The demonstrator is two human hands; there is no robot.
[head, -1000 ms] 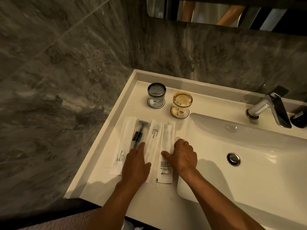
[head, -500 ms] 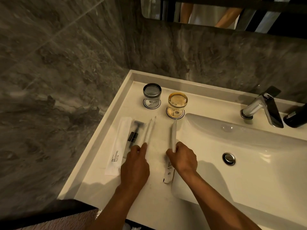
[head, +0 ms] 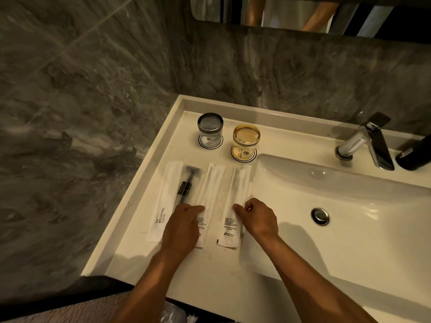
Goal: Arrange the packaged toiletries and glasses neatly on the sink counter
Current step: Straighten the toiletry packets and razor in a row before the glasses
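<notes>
Several white toiletry packets lie side by side on the white counter (head: 144,229). From the left they are a "BRUSHING TEETH" packet (head: 166,197), a clear razor packet (head: 189,180), a middle packet (head: 211,185) and a right packet (head: 234,194) beside the basin. My left hand (head: 183,229) covers the middle packet's lower end, fingertips pinched on it. My right hand (head: 257,219) pinches the right packet's right edge. Both packets lie flat with the small print up. A grey glass (head: 210,129) and an amber glass (head: 246,135) stand upside down on round coasters behind the packets.
The basin (head: 349,194) with its drain (head: 320,216) fills the right side. A chrome tap (head: 366,145) and a black bottle (head: 414,155) stand at the back right. Grey marble walls close off the left and back. A mirror hangs above.
Half a second ago both hands held the two packets up on edge. The packets have turned over and now lie flat, spaced apart, with printed backs up.
</notes>
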